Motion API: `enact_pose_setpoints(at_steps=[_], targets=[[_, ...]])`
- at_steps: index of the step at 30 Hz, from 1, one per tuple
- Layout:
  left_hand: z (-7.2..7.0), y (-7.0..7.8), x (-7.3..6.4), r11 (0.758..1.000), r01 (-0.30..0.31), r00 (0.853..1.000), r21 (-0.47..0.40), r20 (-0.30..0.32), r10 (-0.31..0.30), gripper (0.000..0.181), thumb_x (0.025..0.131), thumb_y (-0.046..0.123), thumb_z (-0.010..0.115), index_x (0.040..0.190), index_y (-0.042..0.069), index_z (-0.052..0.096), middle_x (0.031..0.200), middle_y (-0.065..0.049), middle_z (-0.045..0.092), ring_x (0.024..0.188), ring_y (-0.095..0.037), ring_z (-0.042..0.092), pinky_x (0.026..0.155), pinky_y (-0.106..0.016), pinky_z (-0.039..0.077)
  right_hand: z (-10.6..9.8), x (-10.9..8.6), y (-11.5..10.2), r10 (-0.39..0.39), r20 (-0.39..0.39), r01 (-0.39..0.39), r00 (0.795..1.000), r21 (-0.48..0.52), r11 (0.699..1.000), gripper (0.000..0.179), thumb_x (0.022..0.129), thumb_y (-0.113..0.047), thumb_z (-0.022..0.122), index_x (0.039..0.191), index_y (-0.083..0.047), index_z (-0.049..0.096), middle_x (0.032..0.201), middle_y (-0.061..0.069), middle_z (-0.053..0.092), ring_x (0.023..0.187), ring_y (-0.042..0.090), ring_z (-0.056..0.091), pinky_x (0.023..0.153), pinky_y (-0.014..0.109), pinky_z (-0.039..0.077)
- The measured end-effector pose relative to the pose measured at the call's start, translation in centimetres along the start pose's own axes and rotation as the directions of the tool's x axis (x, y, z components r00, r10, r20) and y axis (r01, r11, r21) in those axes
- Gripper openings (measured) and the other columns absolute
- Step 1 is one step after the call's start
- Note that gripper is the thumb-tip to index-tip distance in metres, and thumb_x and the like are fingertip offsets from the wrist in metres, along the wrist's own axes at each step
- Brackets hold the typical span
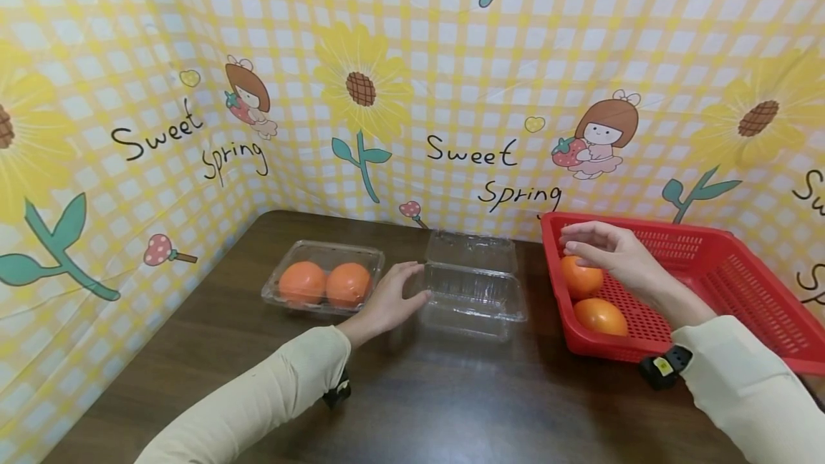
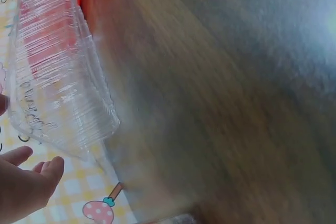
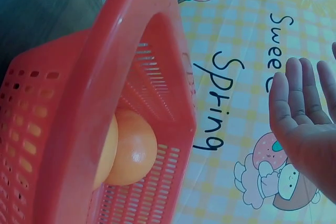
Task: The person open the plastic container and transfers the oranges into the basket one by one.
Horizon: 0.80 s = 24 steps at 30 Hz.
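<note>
My left hand [image 1: 385,303] is beside the left end of an open clear plastic clamshell box [image 1: 473,292], its fingers and thumb spread and nothing held. In the left wrist view, the fingertips [image 2: 54,169] are close to the box [image 2: 63,72]; whether they touch it I cannot tell. Over the left side of a red plastic basket [image 1: 722,235] my right hand [image 1: 609,253] hovers with loosely bent fingers and nothing in it. Beneath it lie two oranges [image 1: 601,316], which also show in the right wrist view inside the basket [image 3: 131,148].
Left of my left hand stands another clear plastic box [image 1: 374,253] with two oranges [image 1: 301,281] inside. Everything rests on a dark wooden table [image 1: 412,399]. A yellow checked cloth [image 1: 412,92] hangs behind and at the left side.
</note>
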<state>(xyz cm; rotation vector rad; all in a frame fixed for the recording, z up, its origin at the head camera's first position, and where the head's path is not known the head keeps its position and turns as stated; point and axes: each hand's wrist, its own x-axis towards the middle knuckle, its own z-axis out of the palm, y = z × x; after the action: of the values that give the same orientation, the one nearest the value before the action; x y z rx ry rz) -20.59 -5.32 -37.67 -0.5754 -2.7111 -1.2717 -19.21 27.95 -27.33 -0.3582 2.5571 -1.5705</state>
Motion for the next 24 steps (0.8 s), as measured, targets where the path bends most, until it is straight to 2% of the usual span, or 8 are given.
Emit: enact_pose_setpoints(at_steps=[6,10,18,21,24], targets=[[-0.2,0.1,0.1,0.998,-0.066,0.997,0.019,-0.037,0.066,0.051,0.083,0.023,0.061,0.126,0.0,0.047,0.132,-0.013,0.038,0.121,-0.028,0.034,0.097,-0.045,0.031,0.6,0.1,-0.4,-0.013,0.01,0.013,1.0,0.017,1.0,0.048,0.088,-0.029,0.054,0.124,0.001,0.043,0.117,0.01,0.051,0.096,0.01,0.055,0.078,0.023,0.048],[-0.5,0.2,0.1,0.99,-0.137,0.987,0.022,-0.086,0.138,0.05,0.082,0.021,0.063,0.124,-0.002,0.048,0.129,-0.015,0.04,0.118,-0.029,0.038,0.094,-0.043,0.035,1.2,-0.1,-0.7,-0.03,0.015,0.029,0.999,0.018,0.999,0.044,0.088,-0.027,0.055,0.122,-0.002,0.045,0.118,0.013,0.051,0.099,0.016,0.054,0.078,0.023,0.048],[-2.3,0.1,-0.1,0.984,-0.161,0.98,-0.072,-0.126,0.151,0.047,0.082,0.014,0.062,0.124,-0.001,0.048,0.125,-0.014,0.041,0.113,-0.025,0.043,0.091,-0.039,0.04,2.7,-0.3,-1.7,-0.096,0.041,0.093,0.995,0.071,0.993,0.039,0.087,-0.021,0.056,0.118,0.002,0.048,0.107,0.005,0.058,0.094,0.013,0.058,0.08,0.03,0.048],[-3.2,0.0,-0.3,0.979,-0.19,0.973,-0.078,-0.149,0.177,0.044,0.081,0.011,0.063,0.122,0.001,0.05,0.122,-0.014,0.042,0.11,-0.025,0.044,0.089,-0.042,0.041,3.2,-0.2,-2.1,-0.119,0.048,0.114,0.992,0.087,0.99,0.037,0.087,-0.02,0.056,0.117,0.002,0.049,0.107,0.004,0.059,0.093,0.014,0.058,0.08,0.029,0.048],[-4.0,-0.1,-0.5,0.973,-0.223,0.962,-0.064,-0.178,0.208,0.041,0.08,0.01,0.064,0.119,0.002,0.053,0.12,-0.014,0.044,0.101,-0.024,0.047,0.081,-0.041,0.043,3.8,0.0,-2.5,-0.148,0.055,0.142,0.987,0.101,0.985,0.035,0.088,-0.018,0.055,0.116,0.003,0.05,0.107,0.005,0.059,0.094,0.016,0.057,0.079,0.028,0.049]])
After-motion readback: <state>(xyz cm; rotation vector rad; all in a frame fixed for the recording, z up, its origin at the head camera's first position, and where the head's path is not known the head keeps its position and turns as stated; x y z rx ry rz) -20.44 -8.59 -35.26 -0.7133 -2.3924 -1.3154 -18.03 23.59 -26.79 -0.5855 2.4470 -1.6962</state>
